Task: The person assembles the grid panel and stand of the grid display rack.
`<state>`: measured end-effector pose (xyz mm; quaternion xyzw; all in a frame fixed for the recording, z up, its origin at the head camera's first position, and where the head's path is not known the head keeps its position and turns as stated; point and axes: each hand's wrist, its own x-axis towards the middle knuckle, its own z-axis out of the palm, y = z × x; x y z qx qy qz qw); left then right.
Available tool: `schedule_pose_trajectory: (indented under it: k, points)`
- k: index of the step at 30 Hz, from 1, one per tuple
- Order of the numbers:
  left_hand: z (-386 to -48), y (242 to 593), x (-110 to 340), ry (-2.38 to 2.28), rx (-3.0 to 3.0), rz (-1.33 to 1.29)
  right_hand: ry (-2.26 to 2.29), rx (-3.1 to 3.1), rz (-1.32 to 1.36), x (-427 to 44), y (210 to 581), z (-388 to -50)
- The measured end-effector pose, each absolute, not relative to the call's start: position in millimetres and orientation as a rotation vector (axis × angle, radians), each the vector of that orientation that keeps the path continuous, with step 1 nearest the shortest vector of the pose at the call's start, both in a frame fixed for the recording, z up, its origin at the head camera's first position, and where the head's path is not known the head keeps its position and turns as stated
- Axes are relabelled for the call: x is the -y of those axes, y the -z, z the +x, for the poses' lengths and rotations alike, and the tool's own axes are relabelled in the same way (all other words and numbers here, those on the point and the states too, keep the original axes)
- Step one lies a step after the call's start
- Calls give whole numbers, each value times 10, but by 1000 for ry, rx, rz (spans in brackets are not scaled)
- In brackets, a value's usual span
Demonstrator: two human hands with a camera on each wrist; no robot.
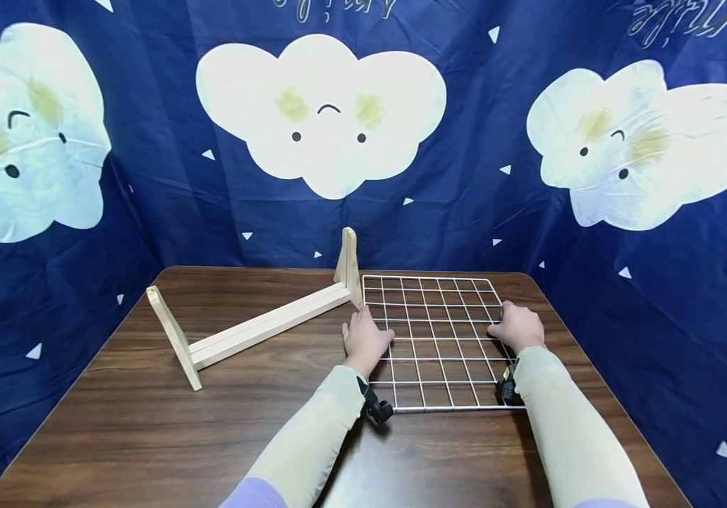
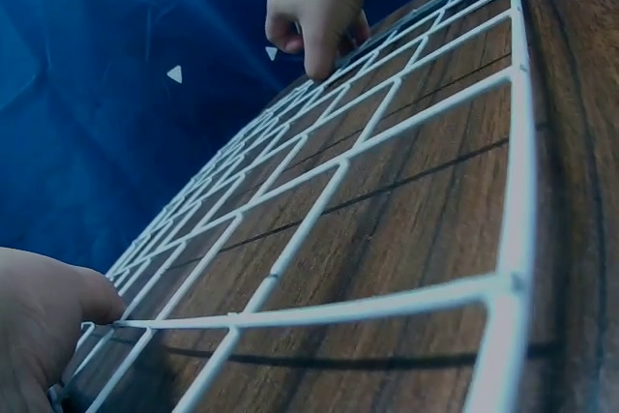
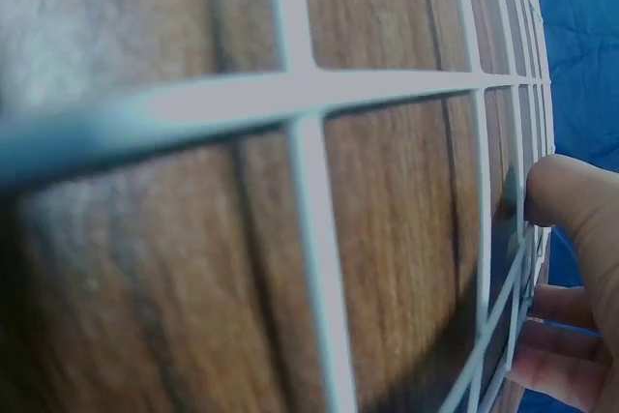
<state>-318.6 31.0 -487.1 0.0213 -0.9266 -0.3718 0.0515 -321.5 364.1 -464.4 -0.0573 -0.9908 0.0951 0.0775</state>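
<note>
We see a white wire grid (image 1: 433, 339) at the right of a brown table (image 1: 115, 423), with a person's hand at each side of it. The left hand (image 1: 366, 342) grips its left edge: its thumb (image 2: 97, 295) reaches in over the wires, while the fingers lie outside the edge (how far they curl beneath, we cannot tell). The right hand (image 1: 518, 327) grips the opposite edge, farther along toward the corner of the table; in the right wrist view we find its thumb (image 3: 561, 191) and curled fingers (image 3: 566, 369) closed about the outer wires. From the left wrist we also see dark shadow lines on the wood beside the wires.

To the left of the grid stands a pale wooden frame, two end boards (image 1: 174, 337) joined by long slats (image 1: 271, 328) set at a slant. Its far board is just beside the grid's left edge, though we cannot tell whether they touch. Both arms wear cream sleeves (image 1: 312, 430), and a black device (image 1: 378, 409) sits at each wrist. Behind the table hangs blue cloth (image 1: 484, 141) printed with white clouds (image 1: 331, 85) (the middle face is upside down to us) and small white triangles.
</note>
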Motion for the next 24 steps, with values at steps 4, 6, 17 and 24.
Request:
schedule_pose_trajectory:
  k: [4,6,17,24]
  points:
    - [-3192,4871,-319,1117,2790,59,-290,2984,-213,-3622,4650,-3219]
    - [-3199,4870,-324,1122,2778,62,-295,2994,-226,-3614,4655,-3224]
    - [-3237,4840,-294,1107,2770,25,-317,3009,-294,-3597,4609,-3196]
    - [-3298,4778,-311,1074,2747,-23,-341,3021,-313,-3646,4485,-3209]
